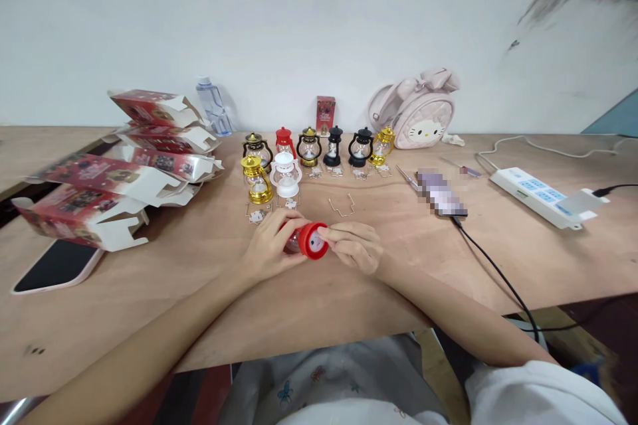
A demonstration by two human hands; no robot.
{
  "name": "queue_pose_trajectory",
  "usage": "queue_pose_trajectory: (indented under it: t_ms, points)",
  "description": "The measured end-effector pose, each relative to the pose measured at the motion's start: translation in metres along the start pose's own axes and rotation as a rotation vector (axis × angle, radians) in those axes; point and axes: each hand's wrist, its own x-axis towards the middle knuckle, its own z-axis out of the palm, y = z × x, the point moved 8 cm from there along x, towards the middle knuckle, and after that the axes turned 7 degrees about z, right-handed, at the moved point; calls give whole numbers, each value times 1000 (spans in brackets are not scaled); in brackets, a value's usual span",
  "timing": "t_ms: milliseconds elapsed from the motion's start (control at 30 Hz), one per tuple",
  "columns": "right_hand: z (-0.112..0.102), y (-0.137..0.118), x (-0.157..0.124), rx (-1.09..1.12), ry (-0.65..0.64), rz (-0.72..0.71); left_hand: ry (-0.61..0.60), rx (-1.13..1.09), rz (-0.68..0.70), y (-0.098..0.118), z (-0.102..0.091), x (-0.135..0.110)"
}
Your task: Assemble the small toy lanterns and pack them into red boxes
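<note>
Nearest, pale printed clothing (369, 372) below the edge of the wooden table (319, 305). Gripping a red lantern (304, 244) at near centre with the left hand (272, 246), base turned right. Reaching to that base with curled right-hand (356, 246) fingers; cannot tell whether pinching anything. Just beyond, a white lantern (286, 176); to the left, red boxes (100, 172).

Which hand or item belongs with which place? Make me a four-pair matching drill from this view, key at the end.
Column one
1. Left hand
2. Right hand
3. White lantern
4. Clear bottle

Column two
A. Directly beside the front gold lantern
B. Fingertips at the round red base
C. Near the wall, by the printed boxes
D. Around the body of the held red lantern

Pairs: 1-D, 2-B, 3-A, 4-C
</note>
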Motion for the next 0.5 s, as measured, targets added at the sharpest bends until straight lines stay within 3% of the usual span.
queue_pose_trajectory:
  t_ms: [500]
  points:
    - [1,0,-7,-20,19,-34,4,-18,-8,0,0,0]
